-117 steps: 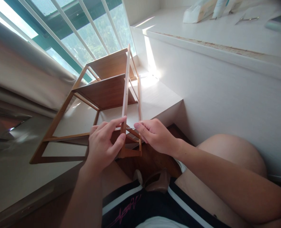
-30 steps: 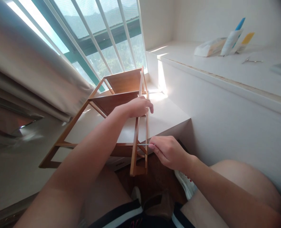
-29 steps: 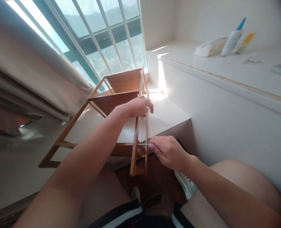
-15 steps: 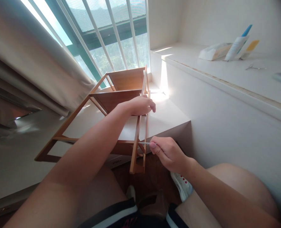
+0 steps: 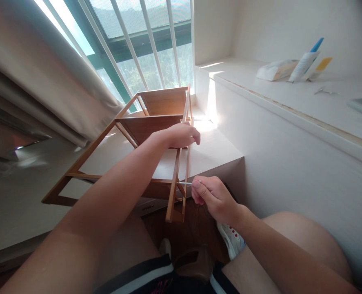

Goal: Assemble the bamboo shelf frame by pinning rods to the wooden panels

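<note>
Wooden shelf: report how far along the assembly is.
Done: two boards sit in the wooden shelf, lying on its side. In hand: left hand steadies the side frame; right hand works a thin metal pin at its lower joint. Left: probably tightening this joint; others unclear.

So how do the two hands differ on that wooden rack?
The left hand reaches far out and wraps over a rail of the wooden rack; the right hand sits near, lower down. The left grips wood, the right pinches a thin metal tool pointed at the rack's end frame. Both are closed.

white wall [image 5: 291, 163] close right, rack [image 5: 144, 127] ahead
</note>
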`<state>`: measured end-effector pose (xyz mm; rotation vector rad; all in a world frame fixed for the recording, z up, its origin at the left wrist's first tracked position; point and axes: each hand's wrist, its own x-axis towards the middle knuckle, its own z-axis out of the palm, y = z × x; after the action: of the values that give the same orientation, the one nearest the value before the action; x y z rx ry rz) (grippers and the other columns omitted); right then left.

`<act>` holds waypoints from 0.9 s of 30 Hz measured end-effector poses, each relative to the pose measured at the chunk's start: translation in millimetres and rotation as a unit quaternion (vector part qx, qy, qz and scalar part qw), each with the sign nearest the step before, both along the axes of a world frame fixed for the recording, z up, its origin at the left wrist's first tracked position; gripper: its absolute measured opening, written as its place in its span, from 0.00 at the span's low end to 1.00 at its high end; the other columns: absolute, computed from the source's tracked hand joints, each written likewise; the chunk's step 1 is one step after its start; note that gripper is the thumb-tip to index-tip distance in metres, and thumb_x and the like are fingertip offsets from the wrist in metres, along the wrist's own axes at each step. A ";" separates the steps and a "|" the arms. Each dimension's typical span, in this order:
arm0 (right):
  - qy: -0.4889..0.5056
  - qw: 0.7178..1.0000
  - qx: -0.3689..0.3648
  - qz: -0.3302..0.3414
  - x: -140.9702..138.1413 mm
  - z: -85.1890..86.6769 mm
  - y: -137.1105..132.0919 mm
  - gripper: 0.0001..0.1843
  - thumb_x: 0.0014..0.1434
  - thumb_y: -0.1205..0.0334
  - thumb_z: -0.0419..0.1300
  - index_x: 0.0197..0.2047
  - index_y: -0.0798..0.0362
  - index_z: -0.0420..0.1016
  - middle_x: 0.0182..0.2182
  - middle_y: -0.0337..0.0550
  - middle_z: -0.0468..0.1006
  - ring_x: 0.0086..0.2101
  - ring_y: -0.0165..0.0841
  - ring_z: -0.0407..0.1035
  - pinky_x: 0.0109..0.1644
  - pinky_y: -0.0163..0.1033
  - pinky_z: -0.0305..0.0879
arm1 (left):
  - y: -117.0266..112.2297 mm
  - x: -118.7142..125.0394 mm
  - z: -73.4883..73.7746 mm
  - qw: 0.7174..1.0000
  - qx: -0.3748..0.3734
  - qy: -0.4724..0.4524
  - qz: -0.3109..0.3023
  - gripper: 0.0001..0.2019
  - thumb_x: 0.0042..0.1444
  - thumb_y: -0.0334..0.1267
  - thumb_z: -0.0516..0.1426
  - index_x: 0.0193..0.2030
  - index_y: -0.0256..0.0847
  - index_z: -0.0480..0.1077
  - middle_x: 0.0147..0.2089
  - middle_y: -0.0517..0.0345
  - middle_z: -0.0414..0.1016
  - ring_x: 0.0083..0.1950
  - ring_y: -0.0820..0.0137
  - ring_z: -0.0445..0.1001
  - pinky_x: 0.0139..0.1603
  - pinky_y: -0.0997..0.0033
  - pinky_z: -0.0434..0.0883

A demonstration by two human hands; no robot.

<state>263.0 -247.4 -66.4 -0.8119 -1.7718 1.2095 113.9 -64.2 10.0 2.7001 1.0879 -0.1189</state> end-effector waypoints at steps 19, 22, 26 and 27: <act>0.102 0.973 -0.206 0.005 -5.6 7.0 -5.7 0.25 0.69 0.51 0.50 0.22 0.52 0.61 0.14 0.35 0.67 0.17 0.27 0.59 0.22 0.33 0.54 | 2.6 -2.4 -1.6 0.999 -0.009 0.005 0.036 0.17 0.52 0.34 0.52 0.42 0.52 0.80 0.45 0.54 0.69 0.47 0.65 0.69 0.55 0.62 0.66; 0.102 0.975 -0.199 -0.004 -1.8 9.7 -4.5 0.25 0.70 0.50 0.50 0.22 0.51 0.61 0.14 0.36 0.68 0.18 0.27 0.60 0.22 0.33 0.54 | 3.5 -3.2 -1.9 0.999 -0.012 0.004 0.038 0.18 0.52 0.33 0.52 0.41 0.53 0.80 0.45 0.55 0.68 0.46 0.65 0.70 0.56 0.62 0.66; 0.078 0.984 -0.158 0.000 3.3 10.9 -1.2 0.25 0.71 0.51 0.48 0.23 0.51 0.60 0.16 0.36 0.68 0.19 0.28 0.60 0.25 0.34 0.56 | 2.8 -3.2 -2.2 0.999 -0.014 0.002 0.040 0.17 0.53 0.34 0.52 0.42 0.52 0.80 0.45 0.55 0.68 0.47 0.65 0.69 0.56 0.62 0.66; 0.064 0.989 -0.136 0.000 4.1 10.6 -0.4 0.25 0.71 0.51 0.48 0.23 0.51 0.61 0.16 0.36 0.68 0.20 0.28 0.61 0.26 0.34 0.57 | 2.6 -3.1 -2.4 0.999 -0.013 0.001 0.040 0.17 0.53 0.34 0.52 0.42 0.52 0.80 0.44 0.55 0.68 0.47 0.65 0.69 0.57 0.62 0.66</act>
<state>267.1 -247.8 -55.8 -0.8687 -1.5232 1.4914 110.8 -61.6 7.6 2.6290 1.1851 -0.1211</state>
